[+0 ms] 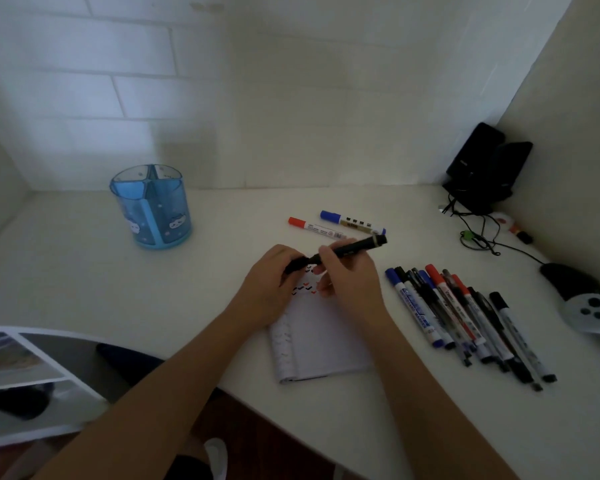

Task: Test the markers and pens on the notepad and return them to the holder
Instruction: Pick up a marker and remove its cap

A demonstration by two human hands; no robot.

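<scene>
One white shelf unit (pixel 25 375) fills the lower left corner, just beside the front edge of the white desk (pixel 84 289). Up in the left half stands the blue see-through holder (pixel 151 206), upright and near the back wall.

From the holder across to the hands runs a broad band of bare desktop, plenty of room there.

Now the centre. The left hand (pixel 271 285) curls round the lower-left end of a black marker (pixel 347 250), and the right hand (pixel 347 275) grips the barrel just beside it. So both hands are together, clamped on the one marker, which angles up toward the right. I cannot tell whether its cap is on.

They hover over the top of the notepad (pixel 319 337), where small red and dark ticks show between the fingers. The pad lies flat, its lower edge close to the desk's front edge.

Just above the hands, a red-capped marker (pixel 314 228) and a blue-capped marker (pixel 352 221) lie side by side, both slanting down to the right.

Right of the notepad, across a narrow strip of desk, a bunch of pens and markers (pixel 465 320) lies fanned out, touching one another.

In the upper right corner, black speakers (pixel 482 168) stand against the wall, with cables (pixel 478 233) trailing forward. A dark and grey gadget (pixel 589 313) sits at the right edge of the frame.
</scene>
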